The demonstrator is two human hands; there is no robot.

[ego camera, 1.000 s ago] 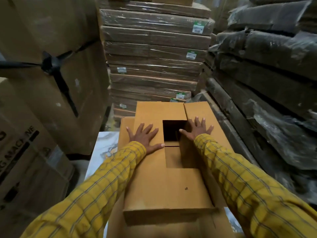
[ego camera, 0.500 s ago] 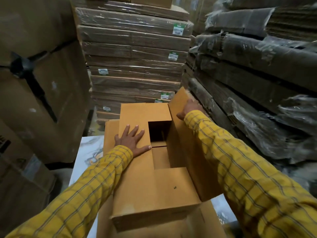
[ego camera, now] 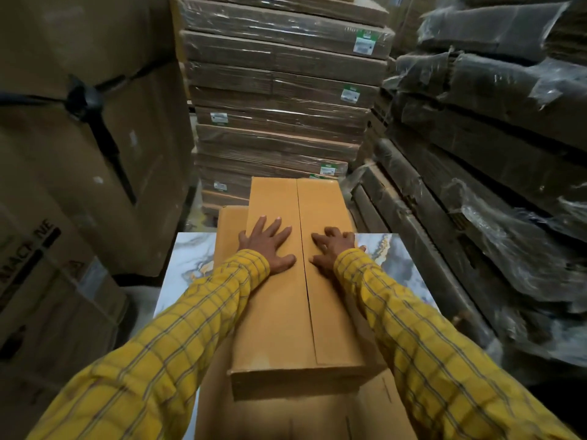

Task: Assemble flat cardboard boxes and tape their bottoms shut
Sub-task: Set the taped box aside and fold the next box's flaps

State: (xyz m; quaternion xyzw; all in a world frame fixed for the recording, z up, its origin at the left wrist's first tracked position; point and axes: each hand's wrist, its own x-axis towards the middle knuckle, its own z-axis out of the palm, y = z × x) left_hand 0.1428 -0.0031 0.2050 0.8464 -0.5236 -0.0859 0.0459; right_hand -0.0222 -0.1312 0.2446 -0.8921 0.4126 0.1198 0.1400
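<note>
The right-hand flap, raised half a second earlier, had been folded down to meet the left one, so the box (ego camera: 295,281), lying on the marble-patterned table (ego camera: 187,268), was pressed shut by flat, spread fingers of the left hand (ego camera: 266,246) and right hand (ego camera: 333,249) beside the seam (ego camera: 305,281), judged ready for taping.

Dim storeroom: wrapped cardboard stacks (ego camera: 279,100) (labelled) behind a marble-patterned table (ego camera: 184,265).
</note>
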